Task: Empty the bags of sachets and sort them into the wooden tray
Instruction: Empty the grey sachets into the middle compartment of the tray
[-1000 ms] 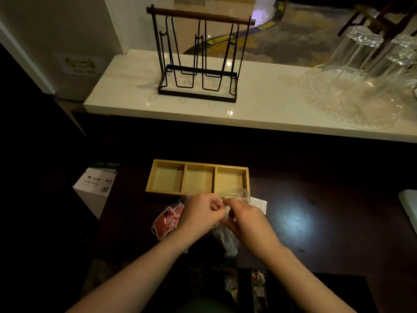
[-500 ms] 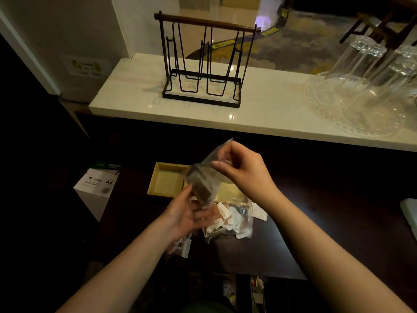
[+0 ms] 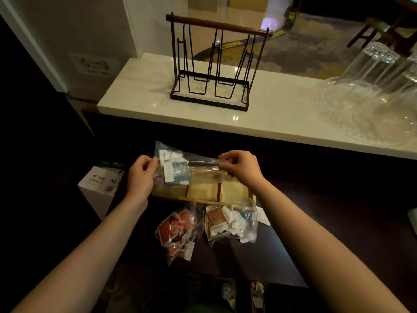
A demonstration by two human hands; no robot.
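Dark table [image 3: 293,256]: three sachet bags [image 3: 180,168], one tray [image 3: 234,193].

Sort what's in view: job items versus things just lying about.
Job: clear bag held by left hand and right hand; red sachet bag; brown-and-white sachet bag; wooden tray.
Lying about: wire rack; glassware; A4 paper box.

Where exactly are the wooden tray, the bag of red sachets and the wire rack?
wooden tray [image 3: 234,191], head view, floor of its right compartment.
bag of red sachets [image 3: 174,230], head view, middle of the bag.
wire rack [image 3: 216,26], head view, wooden top bar.
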